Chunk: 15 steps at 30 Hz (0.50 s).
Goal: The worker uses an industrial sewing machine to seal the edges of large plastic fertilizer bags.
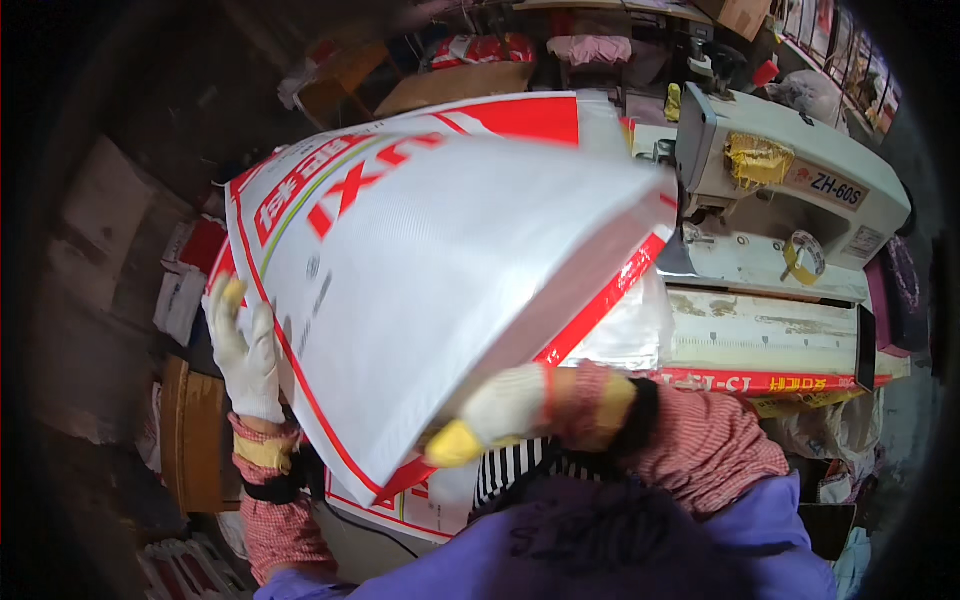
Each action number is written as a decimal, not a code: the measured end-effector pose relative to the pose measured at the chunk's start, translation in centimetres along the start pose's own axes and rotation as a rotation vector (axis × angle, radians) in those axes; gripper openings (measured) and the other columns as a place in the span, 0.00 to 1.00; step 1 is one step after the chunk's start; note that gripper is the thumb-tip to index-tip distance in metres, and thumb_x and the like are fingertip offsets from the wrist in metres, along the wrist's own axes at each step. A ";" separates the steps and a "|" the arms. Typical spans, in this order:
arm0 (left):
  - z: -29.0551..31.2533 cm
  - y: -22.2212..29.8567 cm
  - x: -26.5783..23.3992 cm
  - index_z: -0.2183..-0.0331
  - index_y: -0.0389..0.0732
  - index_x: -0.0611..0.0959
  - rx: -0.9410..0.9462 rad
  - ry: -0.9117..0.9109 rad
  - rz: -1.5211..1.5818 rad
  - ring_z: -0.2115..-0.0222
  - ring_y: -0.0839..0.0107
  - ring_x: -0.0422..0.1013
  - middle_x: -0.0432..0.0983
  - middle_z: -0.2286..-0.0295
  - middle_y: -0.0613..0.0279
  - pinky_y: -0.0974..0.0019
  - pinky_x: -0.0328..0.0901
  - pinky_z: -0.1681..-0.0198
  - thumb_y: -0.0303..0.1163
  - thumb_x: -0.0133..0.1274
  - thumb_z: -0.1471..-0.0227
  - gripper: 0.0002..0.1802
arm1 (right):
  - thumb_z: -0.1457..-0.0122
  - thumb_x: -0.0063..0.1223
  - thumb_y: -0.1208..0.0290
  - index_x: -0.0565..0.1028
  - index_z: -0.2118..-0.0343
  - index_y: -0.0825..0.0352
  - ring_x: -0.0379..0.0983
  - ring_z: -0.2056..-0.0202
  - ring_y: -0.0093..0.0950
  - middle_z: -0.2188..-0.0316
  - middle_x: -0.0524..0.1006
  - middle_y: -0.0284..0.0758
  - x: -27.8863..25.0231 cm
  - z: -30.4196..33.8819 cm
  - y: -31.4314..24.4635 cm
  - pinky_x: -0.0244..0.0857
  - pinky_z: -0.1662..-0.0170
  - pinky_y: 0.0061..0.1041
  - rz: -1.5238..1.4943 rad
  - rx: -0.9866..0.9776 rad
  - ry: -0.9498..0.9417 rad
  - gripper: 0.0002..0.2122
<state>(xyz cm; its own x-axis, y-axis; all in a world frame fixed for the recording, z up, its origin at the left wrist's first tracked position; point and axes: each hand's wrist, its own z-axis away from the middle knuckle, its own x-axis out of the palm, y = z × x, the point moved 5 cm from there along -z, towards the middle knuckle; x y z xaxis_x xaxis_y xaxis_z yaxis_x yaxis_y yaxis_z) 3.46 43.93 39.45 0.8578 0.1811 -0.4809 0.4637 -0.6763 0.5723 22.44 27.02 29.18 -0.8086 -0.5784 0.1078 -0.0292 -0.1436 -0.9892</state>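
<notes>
A large white sack (440,240) with red print and red borders spreads in front of me, its mouth gaping toward the right. My left hand (248,355), in a white glove with yellow fingertips, is beside the sack's left edge, fingers stretched and thumb apart. At the near end of the mouth, my right hand (495,410), gloved the same way, has its fingers closed on the sack's rim. The thumb of that hand is hidden. Part of the sack is blurred by motion. Under it lies another printed sack (425,515).
An off-white industrial sewing machine (800,165) stands at the right, with a tape roll (803,258) on its bed. Clear plastic (640,325) lies beside the sack mouth. A wooden stool or box (190,430) stands at the left. Red-and-white packages (480,50) sit at the back.
</notes>
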 end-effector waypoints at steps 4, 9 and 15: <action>10.2 -10.4 -1.1 0.46 0.31 0.61 -0.708 0.029 0.270 0.55 0.68 0.65 0.66 0.53 0.52 0.66 0.61 0.51 0.36 0.52 0.45 0.31 | 0.44 0.55 0.66 0.71 0.50 0.69 0.70 0.49 0.29 0.52 0.73 0.43 -1.5 7.0 4.6 0.65 0.48 0.28 -0.516 0.040 0.103 0.20; 20.2 -14.6 -0.8 0.50 0.32 0.65 -0.901 0.087 0.595 0.58 0.72 0.68 0.70 0.58 0.54 0.68 0.64 0.55 0.39 0.50 0.43 0.26 | 0.45 0.50 0.49 0.67 0.49 0.65 0.61 0.44 0.46 0.46 0.65 0.45 -7.2 13.8 7.2 0.55 0.42 0.52 -0.852 -0.472 0.527 0.27; 24.6 -10.0 1.5 0.50 0.33 0.70 -0.499 -0.487 0.217 0.55 0.65 0.69 0.71 0.56 0.54 0.66 0.65 0.53 0.44 0.40 0.39 0.25 | 0.45 0.42 0.38 0.67 0.49 0.65 0.60 0.44 0.41 0.45 0.65 0.44 -12.1 14.7 9.9 0.53 0.41 0.42 -0.849 -0.488 0.833 0.32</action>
<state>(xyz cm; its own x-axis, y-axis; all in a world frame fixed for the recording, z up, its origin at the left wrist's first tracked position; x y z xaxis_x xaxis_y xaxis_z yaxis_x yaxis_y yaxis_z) -5.38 33.38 16.65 0.7999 -0.3370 -0.4967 0.4397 -0.2343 0.8671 40.63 20.79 19.52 -0.5469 0.2480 0.7996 -0.7815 0.1914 -0.5938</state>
